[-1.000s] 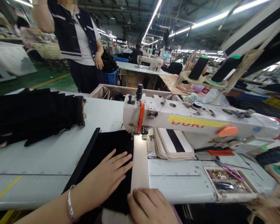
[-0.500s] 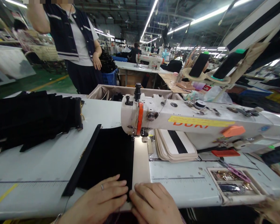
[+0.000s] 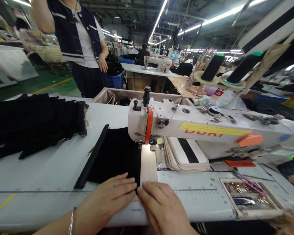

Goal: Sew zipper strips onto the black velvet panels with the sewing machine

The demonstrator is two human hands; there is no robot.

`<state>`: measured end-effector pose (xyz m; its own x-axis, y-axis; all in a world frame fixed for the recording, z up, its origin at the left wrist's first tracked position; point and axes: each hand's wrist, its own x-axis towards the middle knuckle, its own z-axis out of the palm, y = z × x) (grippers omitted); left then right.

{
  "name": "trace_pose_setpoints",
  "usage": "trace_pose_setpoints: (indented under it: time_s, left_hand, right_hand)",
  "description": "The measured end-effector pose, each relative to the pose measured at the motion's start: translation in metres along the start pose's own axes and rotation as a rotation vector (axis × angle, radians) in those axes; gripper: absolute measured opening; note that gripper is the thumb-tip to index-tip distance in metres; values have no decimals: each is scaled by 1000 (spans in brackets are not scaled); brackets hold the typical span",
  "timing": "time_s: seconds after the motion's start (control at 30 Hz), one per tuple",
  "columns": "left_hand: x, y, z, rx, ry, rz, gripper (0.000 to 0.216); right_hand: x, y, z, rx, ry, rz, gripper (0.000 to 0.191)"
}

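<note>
orange capitals on the industrial sewing machine (image 3: 171, 114) are half covered by yellow tape (image 3: 215, 128); they look like "duki", though the first letter is uncertain, and the marks on the printed ruler scale (image 3: 196, 192) are too small to read. the black fabric panel (image 3: 115, 156) lies on the worktable (image 3: 51, 169), its far right corner at the presser foot (image 3: 140, 147). its long axis runs away from the person, the right edge pointing straight at the needle area beside a pale strip (image 3: 149, 166), while the dark zipper band (image 3: 93, 155) along its left side slants away to the right. half a second ago the panel's near end and both hands were closer to the table's front edge; all have shifted toward the machine. the left hand (image 3: 110, 200) is laid flat, fingers extended, on the panel's near end. the right hand (image 3: 164, 204) rests bent fingers on the pale strip's near end; whether it pinches, i cannot tell.
</note>
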<state>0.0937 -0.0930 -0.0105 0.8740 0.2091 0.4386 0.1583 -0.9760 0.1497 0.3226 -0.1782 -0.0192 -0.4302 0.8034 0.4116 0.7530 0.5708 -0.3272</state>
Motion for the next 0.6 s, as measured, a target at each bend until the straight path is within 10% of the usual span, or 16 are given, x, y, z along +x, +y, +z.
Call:
trace_pose_setpoints:
  time_s: [0.6]
  left_hand:
    - [15, -46, 11, 147, -156, -77, 37]
  right_hand:
    - [39, 20, -1, 19, -100, 169, 39]
